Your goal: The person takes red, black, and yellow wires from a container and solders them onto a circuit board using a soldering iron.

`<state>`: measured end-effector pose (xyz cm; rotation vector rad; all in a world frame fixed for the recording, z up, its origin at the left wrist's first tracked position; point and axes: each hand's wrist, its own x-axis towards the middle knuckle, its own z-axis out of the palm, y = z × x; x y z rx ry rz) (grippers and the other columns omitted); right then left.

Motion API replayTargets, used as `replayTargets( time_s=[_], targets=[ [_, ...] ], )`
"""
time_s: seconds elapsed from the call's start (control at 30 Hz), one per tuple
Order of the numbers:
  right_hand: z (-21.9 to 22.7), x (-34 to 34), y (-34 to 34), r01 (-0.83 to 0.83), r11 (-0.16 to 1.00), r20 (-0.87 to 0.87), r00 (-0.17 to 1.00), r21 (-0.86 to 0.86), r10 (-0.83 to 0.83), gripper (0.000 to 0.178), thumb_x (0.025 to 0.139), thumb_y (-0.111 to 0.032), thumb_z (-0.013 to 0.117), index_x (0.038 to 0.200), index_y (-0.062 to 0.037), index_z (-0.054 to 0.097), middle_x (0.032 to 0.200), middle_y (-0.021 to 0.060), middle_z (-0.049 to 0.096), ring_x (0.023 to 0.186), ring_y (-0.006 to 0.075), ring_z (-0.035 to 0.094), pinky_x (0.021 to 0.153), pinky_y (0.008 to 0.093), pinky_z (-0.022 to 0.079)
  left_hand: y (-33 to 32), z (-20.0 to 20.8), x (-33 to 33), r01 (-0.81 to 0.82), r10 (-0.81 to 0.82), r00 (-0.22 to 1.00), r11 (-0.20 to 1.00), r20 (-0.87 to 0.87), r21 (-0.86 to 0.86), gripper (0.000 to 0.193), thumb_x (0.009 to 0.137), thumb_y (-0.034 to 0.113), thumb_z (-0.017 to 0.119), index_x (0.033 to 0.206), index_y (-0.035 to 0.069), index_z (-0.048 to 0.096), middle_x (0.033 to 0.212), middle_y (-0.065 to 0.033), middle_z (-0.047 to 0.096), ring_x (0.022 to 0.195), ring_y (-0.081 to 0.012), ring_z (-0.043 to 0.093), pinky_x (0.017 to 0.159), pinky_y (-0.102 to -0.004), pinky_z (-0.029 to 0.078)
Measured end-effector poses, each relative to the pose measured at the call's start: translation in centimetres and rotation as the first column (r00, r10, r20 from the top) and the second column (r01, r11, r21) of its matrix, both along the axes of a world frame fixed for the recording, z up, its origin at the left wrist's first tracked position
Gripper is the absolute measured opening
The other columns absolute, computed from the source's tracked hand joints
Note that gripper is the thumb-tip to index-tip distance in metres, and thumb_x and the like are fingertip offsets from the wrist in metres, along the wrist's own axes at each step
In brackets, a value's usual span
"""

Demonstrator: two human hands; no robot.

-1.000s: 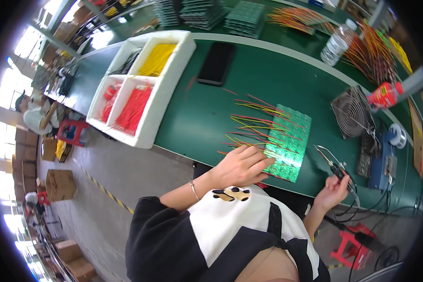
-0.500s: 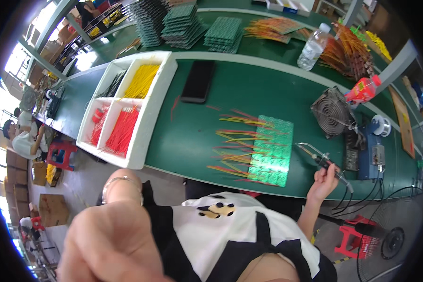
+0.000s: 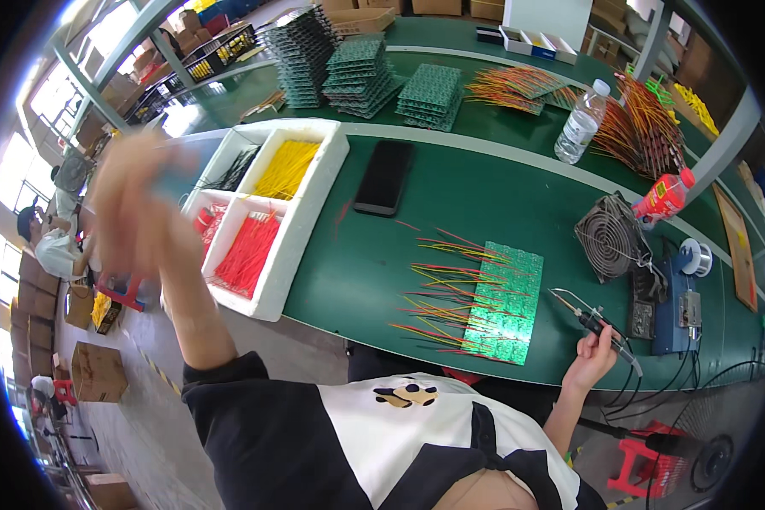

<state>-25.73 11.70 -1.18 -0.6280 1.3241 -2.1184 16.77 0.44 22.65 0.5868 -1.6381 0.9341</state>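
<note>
My right hand (image 3: 592,360) is closed round the handle of a soldering iron (image 3: 588,319). The iron's tip points up and left, a little apart from a green circuit board panel (image 3: 512,310). Red, yellow and dark wires (image 3: 438,295) stick out from the panel's left side. My left hand (image 3: 136,208) is raised at the left, smeared by motion, so its fingers cannot be made out. It appears beside a white foam box (image 3: 317,191) whose compartments hold black wires (image 3: 236,170), yellow wires (image 3: 287,168) and red wires (image 3: 248,255).
A black phone (image 3: 384,178) lies right of the box. To the right stand a small fan (image 3: 605,238), a blue soldering station (image 3: 678,302), a solder spool (image 3: 695,257), a red bottle (image 3: 665,197) and a clear bottle (image 3: 582,123). Stacked boards (image 3: 429,98) sit behind.
My left hand has swung up and away from close in front of me to beside the foam box. My right hand still holds the soldering iron. The whole view has shifted slightly.
</note>
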Motion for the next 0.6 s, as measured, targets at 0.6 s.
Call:
replayTargets(
  time_s=[0.6],
  targets=[
    [0.2, 0.6, -0.3, 0.051, 0.999, -0.042, 0.998, 0.02, -0.05, 0.019, 0.091, -0.02, 0.049, 0.089, -0.0019, 0.053, 0.058, -0.0038, 0.036, 0.046, 0.0018, 0.027, 0.043, 0.0198, 0.019, -20.7, -19.3, 23.8, 0.135, 0.576, 0.793, 0.149, -0.197, 0.98, 0.016, 0.067, 0.019, 0.071, 0.073, 0.005, 0.068, 0.06, -0.0047, 0.06, 0.055, -0.0119, 0.053, 0.056, -0.027, 0.043]
  ],
)
